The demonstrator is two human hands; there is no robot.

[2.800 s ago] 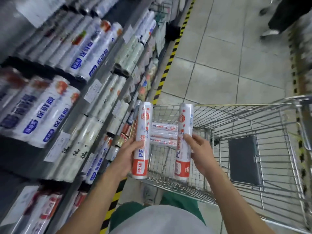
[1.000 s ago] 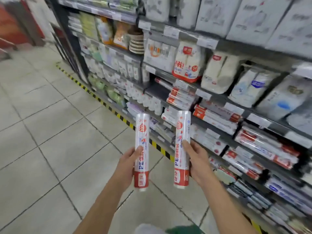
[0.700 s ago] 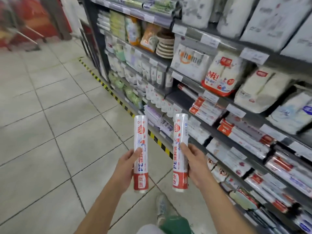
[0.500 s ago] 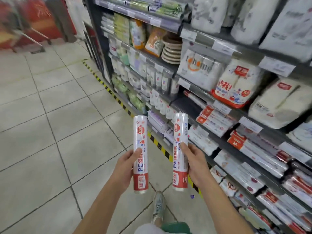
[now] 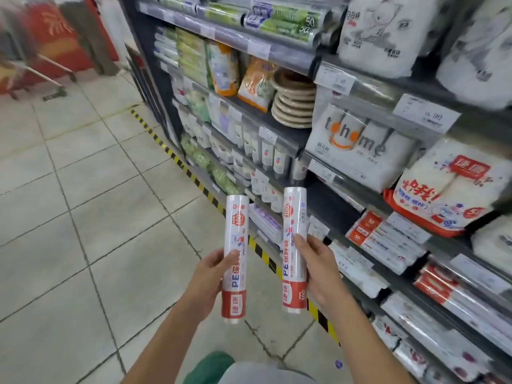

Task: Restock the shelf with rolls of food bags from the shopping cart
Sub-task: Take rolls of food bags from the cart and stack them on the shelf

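Two items are in transit, neither yet shelved; placement evidently remains. The left hand (image 5: 210, 284) is clenched around the lower half of the left food-bag roll (image 5: 236, 234), held upright over the floor (image 5: 83, 217). The right food-bag roll (image 5: 295, 217), also upright, is grasped by the right hand (image 5: 318, 270), near the shelf (image 5: 279, 139).

Head-worn wide-angle view, facing forward and down, shelf (image 5: 288, 60) close at right

Blurred red stand (image 5: 56, 37) top left, perhaps a display; shelf (image 5: 288, 60) cut off rightward.
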